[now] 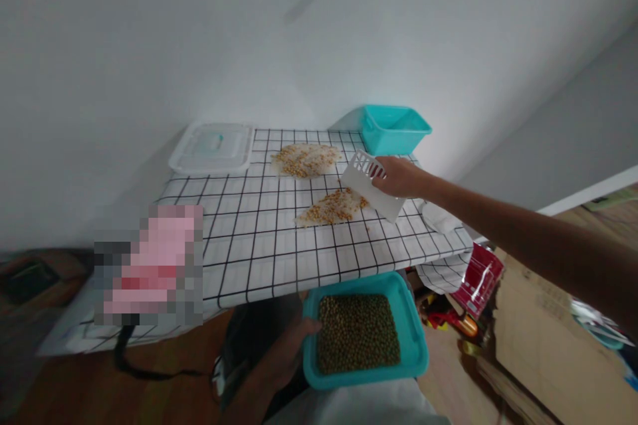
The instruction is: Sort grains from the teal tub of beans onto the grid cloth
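My right hand [403,176] grips a white plastic scraper [373,195] with slots along its top edge. The scraper's lower edge stands at the right end of a pile of yellow kernels and white grains [331,207] on the table. A second pile of the same mix [306,161] lies just behind it. Below the table's front edge, my left hand [292,344] holds a teal plastic bin [415,345] by its left rim. Small greenish-brown beans [359,333] cover the bin's bottom. Part of the left hand is dim and blurred.
A checked white cloth covers the table [269,239]. Another teal bin [396,139] stands at the back right, a clear lid [213,149] at the back left. A blurred-out pink object [159,252] lies left. A red packet [478,279] and cardboard [543,332] are beyond the right edge.
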The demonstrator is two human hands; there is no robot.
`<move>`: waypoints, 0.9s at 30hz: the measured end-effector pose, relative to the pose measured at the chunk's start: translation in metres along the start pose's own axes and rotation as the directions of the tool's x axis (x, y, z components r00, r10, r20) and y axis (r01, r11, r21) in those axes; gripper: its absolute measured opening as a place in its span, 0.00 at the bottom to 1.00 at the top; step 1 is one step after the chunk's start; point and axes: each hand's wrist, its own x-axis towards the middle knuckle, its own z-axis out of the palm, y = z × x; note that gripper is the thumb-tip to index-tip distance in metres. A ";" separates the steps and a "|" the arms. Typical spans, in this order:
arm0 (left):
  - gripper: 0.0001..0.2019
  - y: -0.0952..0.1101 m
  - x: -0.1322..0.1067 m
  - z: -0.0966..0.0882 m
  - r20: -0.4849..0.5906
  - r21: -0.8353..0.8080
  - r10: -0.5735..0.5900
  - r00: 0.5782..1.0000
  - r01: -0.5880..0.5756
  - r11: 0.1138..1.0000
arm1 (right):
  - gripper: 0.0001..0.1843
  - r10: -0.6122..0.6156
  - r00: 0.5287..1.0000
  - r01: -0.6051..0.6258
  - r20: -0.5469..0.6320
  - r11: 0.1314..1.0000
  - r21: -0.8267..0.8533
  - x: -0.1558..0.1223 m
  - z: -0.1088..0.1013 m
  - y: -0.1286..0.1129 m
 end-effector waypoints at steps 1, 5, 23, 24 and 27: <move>0.26 -0.001 0.000 0.000 0.009 -0.003 0.000 1.000 0.000 1.000 | 0.15 -0.006 1.000 0.006 -0.004 1.000 -0.010 0.000 0.001 -0.003; 0.22 -0.002 0.000 0.001 0.005 -0.030 0.031 0.999 -0.031 0.999 | 0.14 -0.014 1.000 0.013 -0.027 0.998 -0.056 0.004 0.000 -0.007; 0.22 0.002 0.009 0.007 -0.004 -0.007 0.032 0.999 -0.032 0.999 | 0.16 -0.228 0.974 0.227 0.005 0.968 -0.105 0.002 0.001 -0.008; 0.23 0.002 0.010 0.009 -0.012 -0.020 0.027 1.000 -0.027 0.999 | 0.15 -0.228 0.974 0.227 -0.004 0.969 -0.097 0.001 0.001 -0.009; 0.25 0.004 0.012 0.015 -0.034 -0.058 0.018 0.999 -0.020 0.998 | 0.13 -0.213 0.976 0.210 -0.032 0.974 -0.087 0.000 -0.003 -0.007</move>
